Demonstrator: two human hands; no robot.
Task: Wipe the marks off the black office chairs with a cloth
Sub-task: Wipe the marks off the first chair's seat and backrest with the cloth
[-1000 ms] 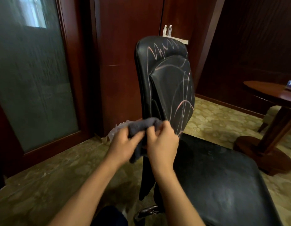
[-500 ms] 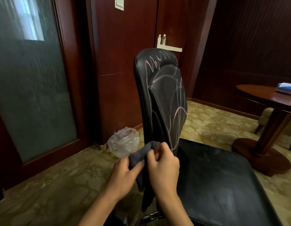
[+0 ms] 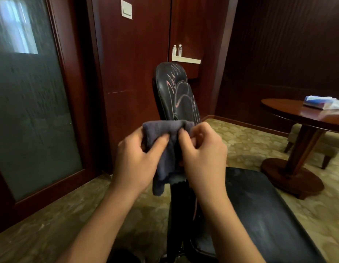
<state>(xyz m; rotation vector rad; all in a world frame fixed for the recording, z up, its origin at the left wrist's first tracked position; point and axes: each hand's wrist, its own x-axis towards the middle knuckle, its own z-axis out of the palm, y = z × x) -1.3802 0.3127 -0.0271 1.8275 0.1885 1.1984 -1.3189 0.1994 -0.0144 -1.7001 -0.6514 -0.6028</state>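
Both hands hold a dark gray cloth (image 3: 164,149) up in front of the black chair (image 3: 177,95). Left hand (image 3: 135,160) grips the cloth's left part, thumb on top, fingers curled round it. Right hand (image 3: 202,154) pinches the cloth's right top edge w/ curled fingers. The 2 hands are close together, cloth bunched between them, its bottom end hanging down. Cloth covers the low part of the chair back; can't tell if it touches it. Chair back stands up behind the cloth & has pink and white scribble marks (image 3: 181,97) on it. Chair seat (image 3: 259,211) is flat, to the right of the hands. Round wood table (image 3: 290,112) is well right of the chair, w/ a blue-white pack (image 3: 320,102) on it. Two small bottles (image 3: 177,50) sit on a little shelf (image 3: 186,59) just above the chair top.
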